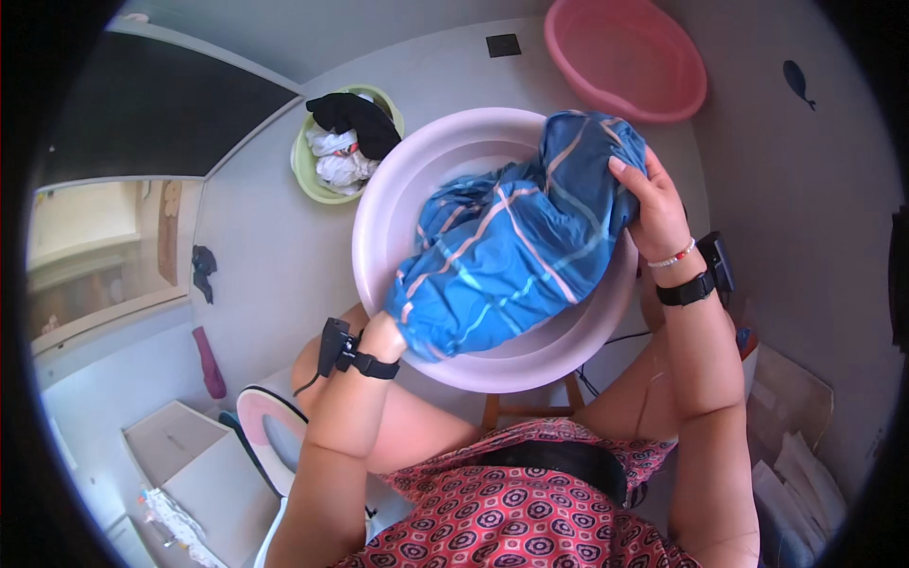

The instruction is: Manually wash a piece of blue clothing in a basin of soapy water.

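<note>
A large pale pink plastic basin (380,192) stands before me. Over it I see a bunched blue cloth with pink and turquoise stripes (497,263), partly lying inside the basin. My right hand (650,195) grips the cloth's upper right end, thumb on top. My left hand (387,337) is at the lower left end; its fingers are hidden under or inside the cloth, so its grip does not show. Both wrists wear black straps with small devices.
A green basin (302,174) with black and white clothes sits beyond the large basin at the left. A pink basin (628,60) stands at the upper right near the wall. A floor drain (503,45), a toilet seat (266,426) and a wooden stool (532,410) are also visible.
</note>
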